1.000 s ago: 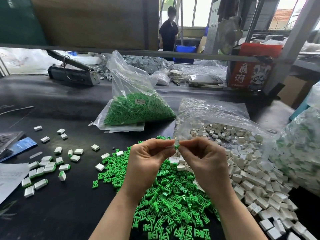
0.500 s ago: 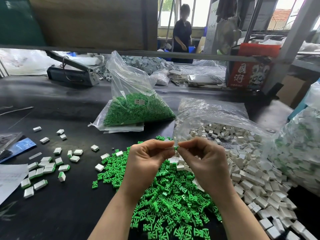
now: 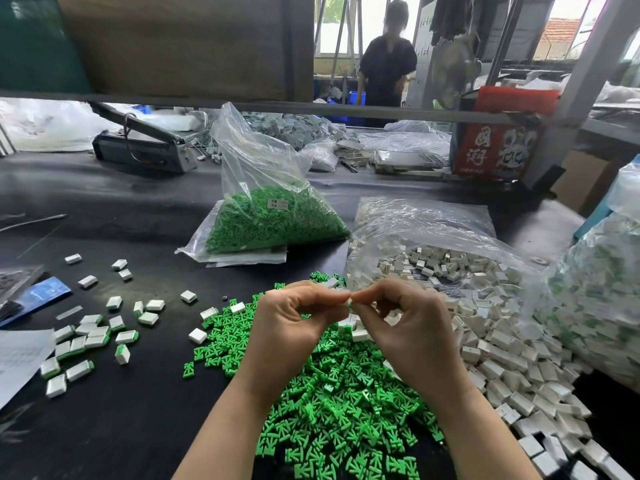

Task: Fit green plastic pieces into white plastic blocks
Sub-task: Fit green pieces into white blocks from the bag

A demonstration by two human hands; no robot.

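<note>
Green pieces [image 3: 332,414], small and forked, lie heaped on the table [image 3: 138,427] below both hands. Left hand [image 3: 291,327] and right hand [image 3: 412,327] pinch one white block [image 3: 349,302] between fingertips. One bag [image 3: 270,216] holds green pieces; another [image 3: 433,244] spills white blocks.

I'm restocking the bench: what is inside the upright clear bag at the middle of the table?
The clear bag holds loose green plastic pieces and a small white label. Whatever lies deeper within the heap is covered.

The red box [image 3: 496,147] at the back shows large white characters "國潮"; the green-parts bag's label [image 3: 278,203] stays illegible.
</note>
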